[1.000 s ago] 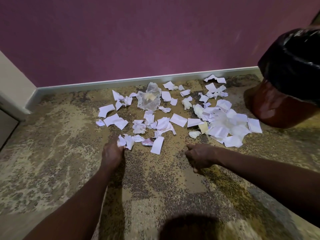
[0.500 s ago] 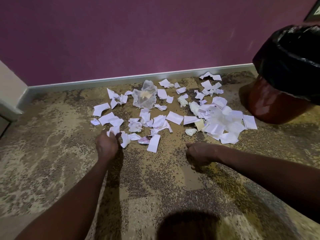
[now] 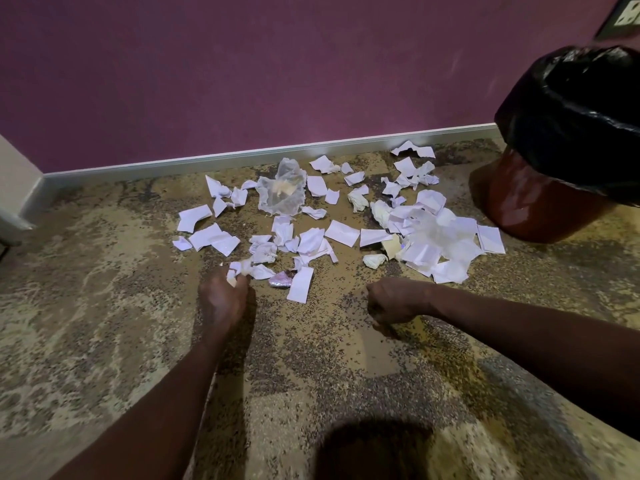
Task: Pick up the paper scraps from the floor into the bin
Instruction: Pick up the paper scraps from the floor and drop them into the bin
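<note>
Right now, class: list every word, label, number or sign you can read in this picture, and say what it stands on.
None can be read.
Paper scraps: white, any writing too blurred to tell.
Bin and its black liner: no label shows.
Wall socket: no readable marking.

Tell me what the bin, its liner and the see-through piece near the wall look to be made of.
Bin: probably hard plastic, glossy reddish-brown, with sharp highlights on its wall. Liner: thin black plastic film, shiny and wrinkled, folded over the rim. See-through piece: likely crumpled clear plastic wrap or a small bag, since the floor shows through it; it could also be very thin tissue.
</note>
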The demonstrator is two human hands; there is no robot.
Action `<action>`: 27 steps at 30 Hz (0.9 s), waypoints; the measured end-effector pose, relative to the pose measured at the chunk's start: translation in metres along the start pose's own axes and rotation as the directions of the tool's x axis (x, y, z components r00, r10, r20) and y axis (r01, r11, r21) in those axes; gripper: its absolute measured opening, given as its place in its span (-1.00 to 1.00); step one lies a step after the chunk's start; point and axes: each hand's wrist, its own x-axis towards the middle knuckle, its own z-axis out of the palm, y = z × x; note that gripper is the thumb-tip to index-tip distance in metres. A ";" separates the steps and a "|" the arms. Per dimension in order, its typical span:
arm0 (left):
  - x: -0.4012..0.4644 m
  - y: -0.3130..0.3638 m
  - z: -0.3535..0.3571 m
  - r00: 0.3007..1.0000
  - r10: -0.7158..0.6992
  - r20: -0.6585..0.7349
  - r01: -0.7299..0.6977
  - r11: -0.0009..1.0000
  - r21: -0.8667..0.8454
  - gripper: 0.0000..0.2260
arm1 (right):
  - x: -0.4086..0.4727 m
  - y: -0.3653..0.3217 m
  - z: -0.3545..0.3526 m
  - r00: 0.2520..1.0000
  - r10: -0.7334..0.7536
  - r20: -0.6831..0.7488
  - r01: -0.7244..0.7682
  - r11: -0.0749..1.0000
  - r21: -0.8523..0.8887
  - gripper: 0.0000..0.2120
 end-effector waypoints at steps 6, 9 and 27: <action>-0.005 0.049 0.001 0.997 0.048 0.065 -0.036 0.985 -0.171 -0.74 | -0.001 -0.013 -0.034 0.943 0.155 -0.294 0.040 0.826 0.562 -0.65; -0.022 0.075 0.002 0.968 0.185 0.170 -0.133 0.952 -0.276 -0.76 | -0.005 -0.026 -0.059 0.905 0.313 -0.288 0.102 0.499 0.861 -0.57; -0.095 0.196 0.014 0.749 -0.084 0.657 0.630 0.396 -0.668 -0.52 | -0.026 -0.069 -0.066 0.831 0.536 -0.149 0.244 -0.110 0.964 -0.59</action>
